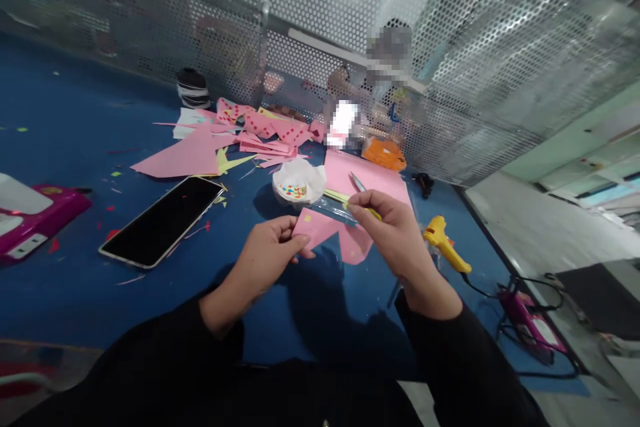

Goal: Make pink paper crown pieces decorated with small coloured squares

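My left hand pinches a pink paper cutout between thumb and fingers. It has a notch along its lower edge and small yellow squares on its surface. Above its right part, my right hand is closed in a pinch, with a tiny yellow paper piece at the fingertips. Behind that hand lie scissors, blades pointing away; the hand partly hides their yellow handle. A white crumpled paper cup holding small coloured bits stands just beyond the cutout. Pink sheet paper lies under the scissors.
A phone lies left, near a magenta device. Pink scraps and a dark thread spool are at the back. A yellow glue gun with a cord lies right. Perforated metal panels border the blue table.
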The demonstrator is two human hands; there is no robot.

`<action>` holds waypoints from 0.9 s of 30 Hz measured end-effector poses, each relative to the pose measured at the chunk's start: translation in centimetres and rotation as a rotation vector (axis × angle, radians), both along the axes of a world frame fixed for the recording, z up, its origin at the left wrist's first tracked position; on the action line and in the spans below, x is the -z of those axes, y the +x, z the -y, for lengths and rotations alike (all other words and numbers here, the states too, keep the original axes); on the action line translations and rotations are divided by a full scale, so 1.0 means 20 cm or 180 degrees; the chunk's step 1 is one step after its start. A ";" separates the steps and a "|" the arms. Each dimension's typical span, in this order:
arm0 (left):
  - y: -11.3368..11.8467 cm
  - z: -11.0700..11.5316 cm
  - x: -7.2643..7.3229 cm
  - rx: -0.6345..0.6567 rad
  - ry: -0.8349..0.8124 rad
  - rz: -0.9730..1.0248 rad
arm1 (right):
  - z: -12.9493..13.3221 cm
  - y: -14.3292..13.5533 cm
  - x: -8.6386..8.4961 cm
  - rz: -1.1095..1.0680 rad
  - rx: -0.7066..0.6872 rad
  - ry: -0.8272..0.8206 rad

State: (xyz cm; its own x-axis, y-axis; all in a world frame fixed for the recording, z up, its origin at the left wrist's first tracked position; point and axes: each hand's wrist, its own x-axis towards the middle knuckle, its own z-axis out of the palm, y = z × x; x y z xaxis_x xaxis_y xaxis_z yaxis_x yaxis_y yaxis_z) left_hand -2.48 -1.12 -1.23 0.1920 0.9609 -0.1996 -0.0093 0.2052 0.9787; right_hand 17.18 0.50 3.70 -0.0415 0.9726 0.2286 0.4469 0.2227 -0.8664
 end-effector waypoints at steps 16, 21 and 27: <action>0.16 -0.05 -0.04 0.0545 0.0369 -0.0189 | 0.11 0.12 0.13 -0.0233 -0.0174 -0.0516; 0.16 -0.04 -0.01 0.0228 0.0474 -0.0278 | 0.13 0.11 0.14 -0.0153 0.0024 -0.0572; 0.15 0.01 0.00 -0.0292 0.1088 -0.0364 | 0.14 0.10 0.12 0.0008 0.0252 -0.0539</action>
State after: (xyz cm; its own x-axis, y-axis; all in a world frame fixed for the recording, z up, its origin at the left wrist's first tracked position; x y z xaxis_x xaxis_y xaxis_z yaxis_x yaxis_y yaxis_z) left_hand 0.51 -1.31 -1.18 0.0971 0.9879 0.1206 0.1009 -0.1303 0.9863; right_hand 19.25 -2.40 1.32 0.0364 0.9975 0.0612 0.4595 0.0377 -0.8874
